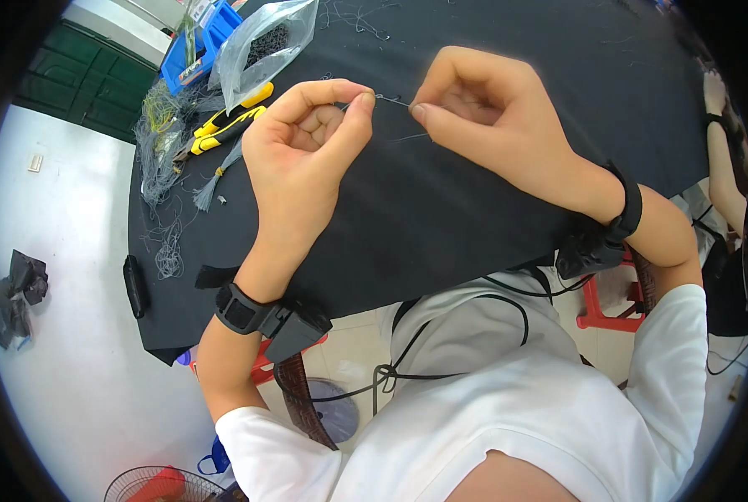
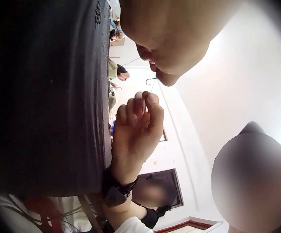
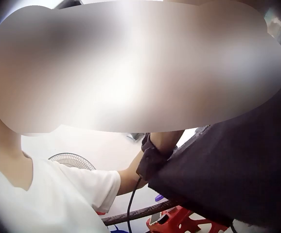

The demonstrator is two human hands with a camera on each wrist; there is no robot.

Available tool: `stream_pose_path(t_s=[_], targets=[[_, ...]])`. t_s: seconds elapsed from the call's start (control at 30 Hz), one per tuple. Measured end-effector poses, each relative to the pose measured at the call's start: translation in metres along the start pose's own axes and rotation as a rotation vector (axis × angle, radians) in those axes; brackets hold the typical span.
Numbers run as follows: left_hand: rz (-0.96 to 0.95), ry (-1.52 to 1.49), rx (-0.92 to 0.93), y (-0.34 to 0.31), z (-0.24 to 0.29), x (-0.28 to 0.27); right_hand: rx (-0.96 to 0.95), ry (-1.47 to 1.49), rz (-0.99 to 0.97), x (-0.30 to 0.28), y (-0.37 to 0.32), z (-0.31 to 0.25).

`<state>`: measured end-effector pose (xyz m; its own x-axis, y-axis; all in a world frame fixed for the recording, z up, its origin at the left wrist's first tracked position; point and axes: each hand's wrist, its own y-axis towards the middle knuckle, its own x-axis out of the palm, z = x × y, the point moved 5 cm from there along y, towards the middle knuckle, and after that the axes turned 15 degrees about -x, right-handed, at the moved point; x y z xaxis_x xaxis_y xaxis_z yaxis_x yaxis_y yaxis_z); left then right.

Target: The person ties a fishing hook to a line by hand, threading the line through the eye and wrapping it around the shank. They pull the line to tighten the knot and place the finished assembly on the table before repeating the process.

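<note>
Fine line spans the narrow gap between the person's two hands, raised over the bench. From where I stand, the left hand has thumb and forefinger pinched together on one end, and the right hand clamps the other the same way; the left-wrist view also shows a dark hook just by the left fingertips. A loose strand trails near the right fingers. If either pinch slackens, I'd expect so slippery a filament to slide out and any half-formed knot to open; pulled too hard, it could snap or drive the hook into a fingertip. Further out, a loose coil and a tied bundle of strands could snag a trailing end, as could the yellow-handled pliers and the tangled heap beyond them. Past those sit a clear plastic bag of small dark pieces and a blue bin.
</note>
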<state>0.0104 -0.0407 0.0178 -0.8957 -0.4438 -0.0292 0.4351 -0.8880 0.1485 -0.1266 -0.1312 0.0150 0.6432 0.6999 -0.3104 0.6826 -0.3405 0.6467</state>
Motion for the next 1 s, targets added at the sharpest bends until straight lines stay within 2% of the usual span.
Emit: stream_pose_path(t_s=[0.03, 0.23, 0.53, 0.83, 1.0], targets=[[0.003, 0.0, 0.006, 0.0, 0.0, 0.0, -0.062, -0.111, 0.007, -0.001, 0.001, -0.004], [-0.01, 0.008, 0.02, -0.002, 0.002, 0.002, -0.246, -0.184, 0.043, 0.003, 0.001, -0.014], [-0.033, 0.022, 0.046, -0.003, 0.004, 0.004, -0.343, -0.206, 0.066, -0.001, -0.001, -0.024], [-0.082, 0.073, 0.072, -0.004, 0.005, 0.006, -0.261, -0.182, 0.135, -0.007, 0.002, -0.018], [-0.12, 0.074, 0.077, -0.007, 0.008, 0.009, -0.082, -0.101, 0.098, -0.008, 0.003, -0.009]])
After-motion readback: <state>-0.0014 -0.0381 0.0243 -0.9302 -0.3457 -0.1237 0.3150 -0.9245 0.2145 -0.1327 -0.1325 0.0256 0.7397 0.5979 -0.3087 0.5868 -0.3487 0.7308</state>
